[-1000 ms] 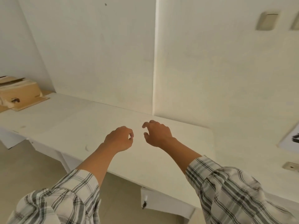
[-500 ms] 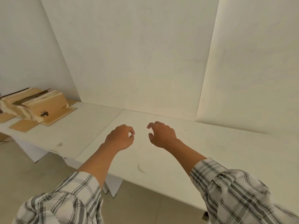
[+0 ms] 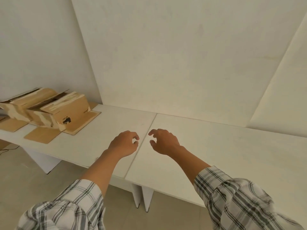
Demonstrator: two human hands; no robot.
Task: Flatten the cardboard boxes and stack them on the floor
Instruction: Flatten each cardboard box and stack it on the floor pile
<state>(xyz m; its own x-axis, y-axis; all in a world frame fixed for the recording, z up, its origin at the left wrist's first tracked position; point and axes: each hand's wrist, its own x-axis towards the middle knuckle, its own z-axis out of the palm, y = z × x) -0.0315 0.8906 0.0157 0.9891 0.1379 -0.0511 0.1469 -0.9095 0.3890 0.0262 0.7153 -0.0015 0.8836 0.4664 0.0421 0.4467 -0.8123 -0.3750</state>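
Two brown cardboard boxes lie on their sides with flaps spread out at the far left of the white table: the nearer cardboard box [image 3: 69, 113] has a black print on its end, the farther cardboard box [image 3: 31, 98] sits behind it. My left hand [image 3: 124, 144] and my right hand [image 3: 163, 141] hover side by side above the table's middle, fingers loosely curled, holding nothing. Both hands are well to the right of the boxes.
Two white tables [image 3: 216, 146] butt together at a seam under my hands. White wall panels [image 3: 166, 55] rise behind them. Beige tiled floor [image 3: 25, 176] lies in front. A thin cable lies on the floor at the far left.
The view has swung left, bringing the cardboard boxes further into the frame and closer. My hands keep the same loose pose ahead of me, holding nothing.
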